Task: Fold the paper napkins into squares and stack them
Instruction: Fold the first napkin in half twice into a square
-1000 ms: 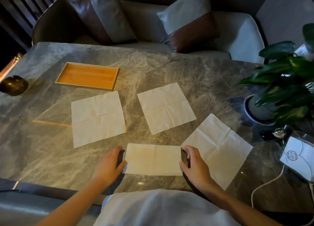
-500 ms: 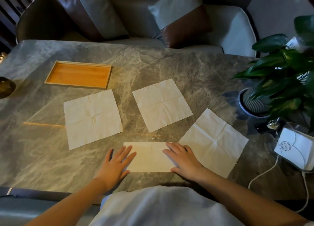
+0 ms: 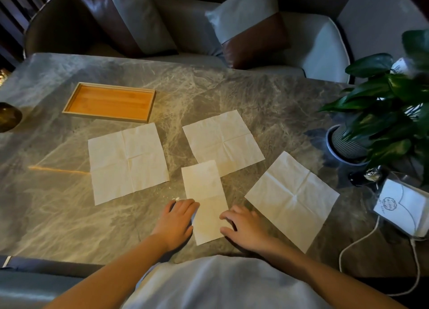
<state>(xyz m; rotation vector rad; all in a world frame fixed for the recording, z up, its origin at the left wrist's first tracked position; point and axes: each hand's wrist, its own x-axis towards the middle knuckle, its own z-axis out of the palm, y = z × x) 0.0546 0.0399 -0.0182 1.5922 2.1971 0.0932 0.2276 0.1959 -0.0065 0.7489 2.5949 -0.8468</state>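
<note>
A half-folded white napkin (image 3: 205, 199) lies as a tall rectangle on the marble table (image 3: 58, 211), its far corner overlapping an unfolded napkin (image 3: 222, 141). My left hand (image 3: 177, 220) touches its lower left edge and my right hand (image 3: 243, 225) its lower right edge, fingers curled on the paper. Two more unfolded napkins lie flat: one at the left (image 3: 127, 162), one at the right (image 3: 292, 197).
A wooden tray (image 3: 69, 104) sits far left. A potted plant (image 3: 380, 113) stands at the right edge, with a white device (image 3: 404, 206) and its cable (image 3: 355, 246) in front of it. A dark round object (image 3: 8, 119) is at the left edge. Cushioned seats lie beyond the table.
The folded napkin has been turned from lying sideways to pointing away from me. My hands went from pressing flat on it to touching its lower edges.
</note>
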